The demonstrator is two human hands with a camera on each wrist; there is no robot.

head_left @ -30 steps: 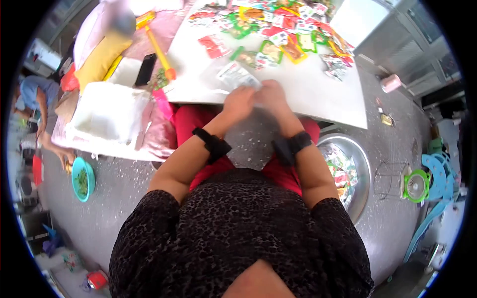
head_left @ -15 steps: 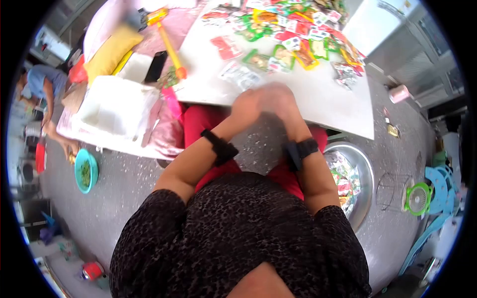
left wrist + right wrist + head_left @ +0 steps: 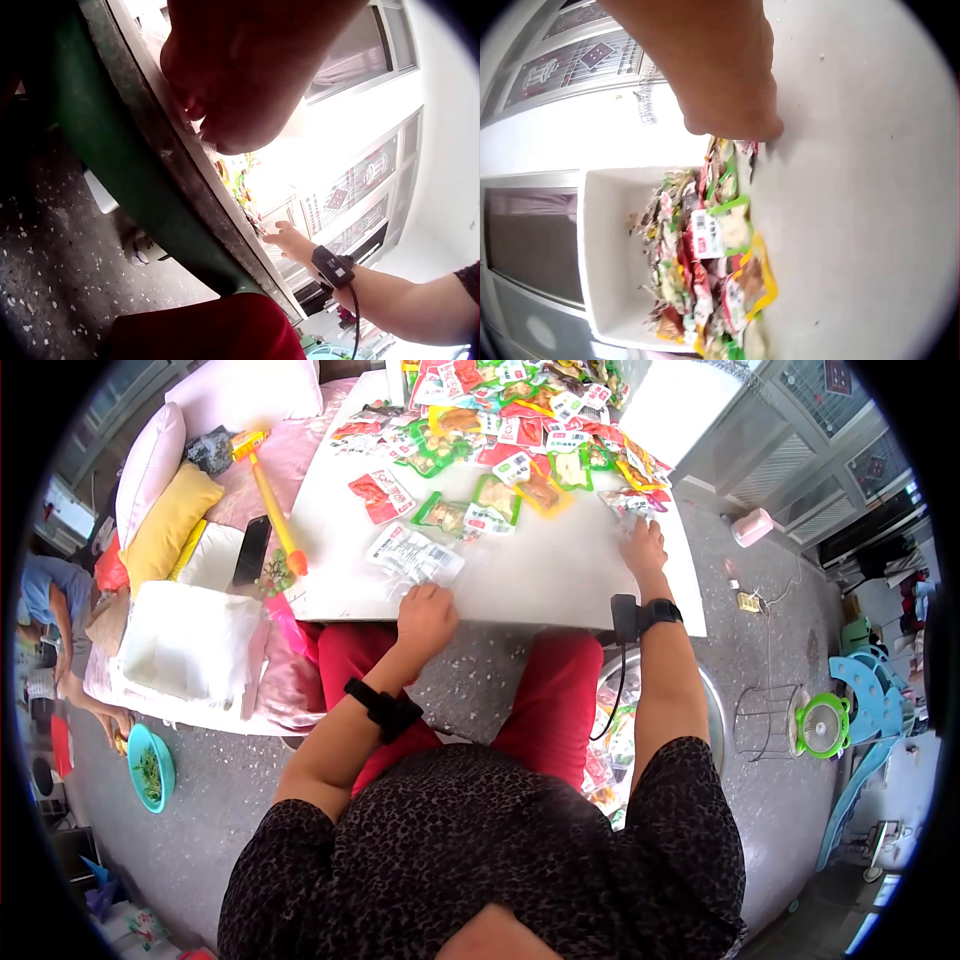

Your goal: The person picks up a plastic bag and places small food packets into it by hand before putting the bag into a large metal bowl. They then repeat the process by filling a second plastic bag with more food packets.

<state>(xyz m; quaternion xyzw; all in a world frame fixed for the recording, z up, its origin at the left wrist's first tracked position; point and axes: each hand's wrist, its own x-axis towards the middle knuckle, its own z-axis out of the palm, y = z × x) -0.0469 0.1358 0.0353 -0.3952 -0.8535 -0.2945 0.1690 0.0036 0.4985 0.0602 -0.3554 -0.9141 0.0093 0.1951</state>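
At the table's front edge, my left hand point(image 3: 427, 618) rests with bent fingers just below a white printed packet point(image 3: 415, 553) in clear plastic. The left wrist view shows this hand point(image 3: 240, 75) dark and close, so any grip on the plastic is unclear. At the table's right side, my right hand point(image 3: 645, 547) reaches out, its fingertips at a silvery packet point(image 3: 628, 503) beside the heap. Its fingers look spread in the left wrist view. Seen from the right wrist, the hand point(image 3: 724, 75) hides its own fingertips above the colourful packets point(image 3: 731, 229).
A red packet point(image 3: 381, 496) and green-edged packets point(image 3: 443, 515) lie on the white table point(image 3: 540, 585). To the left are a phone point(image 3: 252, 550), a yellow-orange stick point(image 3: 270, 500) and a white box point(image 3: 185, 645). A metal basin point(image 3: 716, 725) holding packets stands on the floor, lower right.
My hands, together before, are apart: the right has moved right and forward to the silvery packet, while the left stays near the table edge. The head view has shifted.
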